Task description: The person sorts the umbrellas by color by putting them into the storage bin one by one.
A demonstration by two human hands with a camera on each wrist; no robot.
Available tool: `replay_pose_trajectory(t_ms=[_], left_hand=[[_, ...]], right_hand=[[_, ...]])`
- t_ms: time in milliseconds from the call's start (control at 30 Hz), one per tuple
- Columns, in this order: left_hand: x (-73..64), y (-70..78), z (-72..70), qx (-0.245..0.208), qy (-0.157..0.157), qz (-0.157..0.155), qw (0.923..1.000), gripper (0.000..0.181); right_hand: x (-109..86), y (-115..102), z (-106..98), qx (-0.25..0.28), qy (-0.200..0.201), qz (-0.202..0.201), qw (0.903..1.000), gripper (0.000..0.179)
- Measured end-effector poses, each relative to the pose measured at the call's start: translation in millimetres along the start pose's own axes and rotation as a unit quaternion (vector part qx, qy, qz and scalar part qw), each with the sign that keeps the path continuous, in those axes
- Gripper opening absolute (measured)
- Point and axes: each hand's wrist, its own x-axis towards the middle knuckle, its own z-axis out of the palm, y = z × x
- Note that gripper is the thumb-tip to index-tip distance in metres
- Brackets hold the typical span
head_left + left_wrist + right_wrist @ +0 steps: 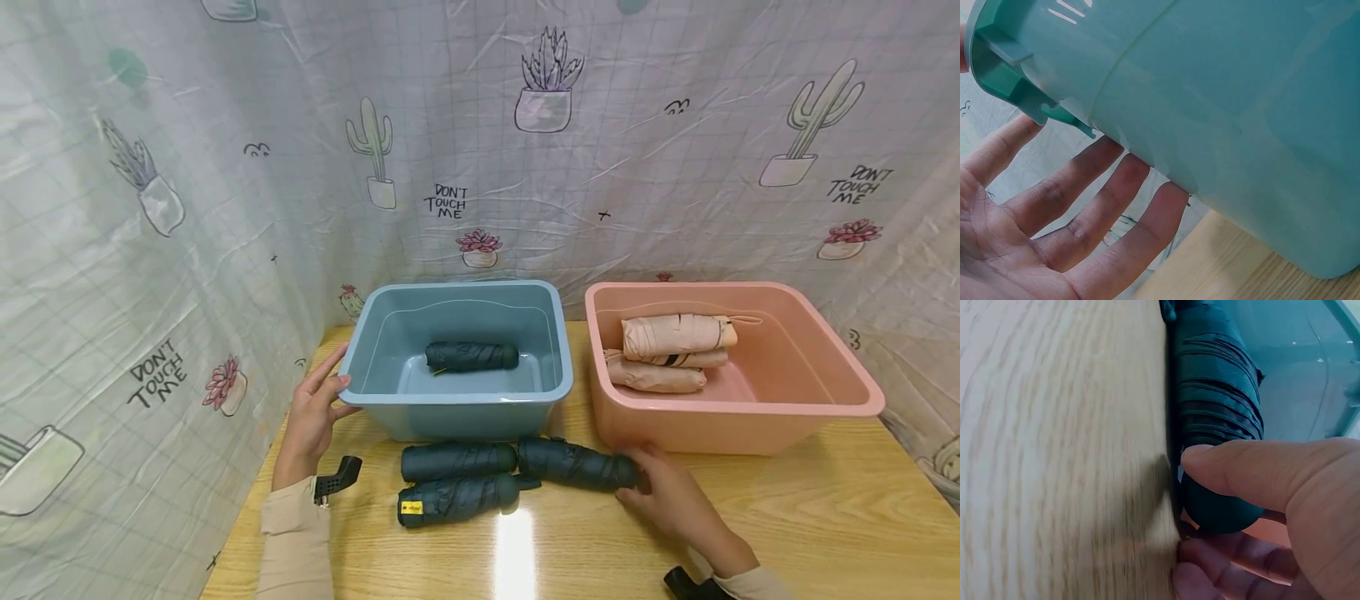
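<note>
My left hand (311, 412) is at the left end of the blue bin (456, 398). In the left wrist view its spread, mostly straight fingers (1147, 219) touch the outer wall under the rim, with the thumb up at the rim. My right hand (667, 492) pinches the rounded handle end of a folded dark green umbrella (566, 463) lying on the table; the thumb (1229, 465) lies across the handle, fingers beyond it. Left of this umbrella lie two more, a back one (453, 461) and a front one (457, 500) with a yellow tag. Another green umbrella (468, 356) lies inside the blue bin.
A pink bin (735, 408) stands right of the blue one, holding several folded beige umbrellas (667, 336) at its left side. Both bins stand at the back of the wooden table (600, 558). A patterned curtain (480, 150) hangs behind and along the left.
</note>
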Motion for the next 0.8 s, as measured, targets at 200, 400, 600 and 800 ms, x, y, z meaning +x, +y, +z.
replay_pose_trajectory(t_ms=[200, 400, 600, 800], left_hand=[[0.0, -0.8, 0.6, 0.004, -0.001, -0.004, 1.0, 0.055], [0.2, -0.8, 0.6, 0.003, 0.0, -0.004, 1.0, 0.056], [0.1, -1.1, 0.2, 0.001, 0.001, -0.008, 1.0, 0.056], [1.3, -0.8, 0.2, -0.002, -0.002, -0.008, 1.0, 0.057]], right_hand=[[-1.9, -1.3, 0.5, -0.023, -0.006, 0.011, 0.9997, 0.052], [-6.0, -1.0, 2.8, -0.019, 0.008, -0.023, 0.9995, 0.047], [-8.2, -0.5, 1.5, 0.036, -0.005, -0.016, 0.9992, 0.044], [-6.5, -0.5, -2.8, 0.205, -0.069, 0.044, 0.9753, 0.043]])
